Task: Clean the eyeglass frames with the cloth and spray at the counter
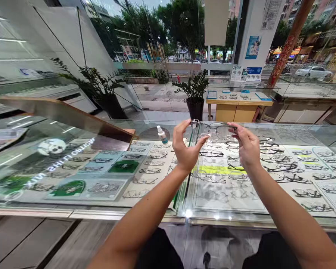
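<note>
A pair of thin-rimmed eyeglasses (210, 129) is held up above the glass display counter, with its lenses toward the far side. My left hand (185, 151) is at the left end of the frame, its index fingertip against it and the thumb stretched below the lens. At the right end, my right hand (249, 147) pinches the frame between thumb and fingers. Under the glass beneath my hands lie rows of other eyeglasses (211, 153), some overlapping. A small white spray bottle (162, 135) stands on the counter left of my left hand.
A wood-edged mirror or panel (112, 136) leans over the counter's left part. Green display pads (123, 166) lie inside the left case. Beyond the counter are a potted plant (195, 91), a low display cabinet (235, 110) and the shop window facing a street.
</note>
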Demonstrator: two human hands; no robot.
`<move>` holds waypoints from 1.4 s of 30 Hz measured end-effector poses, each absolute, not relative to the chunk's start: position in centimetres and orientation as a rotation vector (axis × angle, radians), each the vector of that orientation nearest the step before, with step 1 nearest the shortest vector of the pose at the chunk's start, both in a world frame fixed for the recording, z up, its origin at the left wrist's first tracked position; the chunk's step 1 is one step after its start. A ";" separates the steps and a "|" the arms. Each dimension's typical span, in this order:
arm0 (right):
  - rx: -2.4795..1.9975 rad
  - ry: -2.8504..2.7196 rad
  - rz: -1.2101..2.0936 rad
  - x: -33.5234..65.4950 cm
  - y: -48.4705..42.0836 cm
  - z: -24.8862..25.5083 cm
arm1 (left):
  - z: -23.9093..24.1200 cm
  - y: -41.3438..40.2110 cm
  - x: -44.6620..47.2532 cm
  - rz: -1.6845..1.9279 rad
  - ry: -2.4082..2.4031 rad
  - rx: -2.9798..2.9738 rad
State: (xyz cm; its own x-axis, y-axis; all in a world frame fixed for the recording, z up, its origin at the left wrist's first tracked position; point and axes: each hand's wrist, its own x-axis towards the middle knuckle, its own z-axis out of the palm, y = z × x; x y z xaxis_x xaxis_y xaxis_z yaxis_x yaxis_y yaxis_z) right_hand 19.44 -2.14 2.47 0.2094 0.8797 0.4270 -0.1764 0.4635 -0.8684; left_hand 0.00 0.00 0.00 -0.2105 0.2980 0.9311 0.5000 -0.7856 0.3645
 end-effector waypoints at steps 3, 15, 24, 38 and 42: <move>-0.764 -1.137 0.931 19.6 -2.1 2.6 | -0.2 0.1 0.0 -2.126 -0.982 -1.887; -0.682 -1.144 1.054 19.5 -2.0 2.7 | -0.2 0.1 0.3 -2.190 -0.977 -1.942; -0.793 -1.165 0.911 19.9 -1.7 2.4 | 0.4 0.4 -0.1 -2.409 -1.026 -2.137; -0.964 -1.043 0.950 20.0 -0.8 1.2 | 0.2 0.8 0.5 -2.768 -0.905 -2.293; -0.963 -1.039 0.956 19.9 -0.8 1.3 | 0.1 0.7 0.6 -2.778 -0.936 -2.274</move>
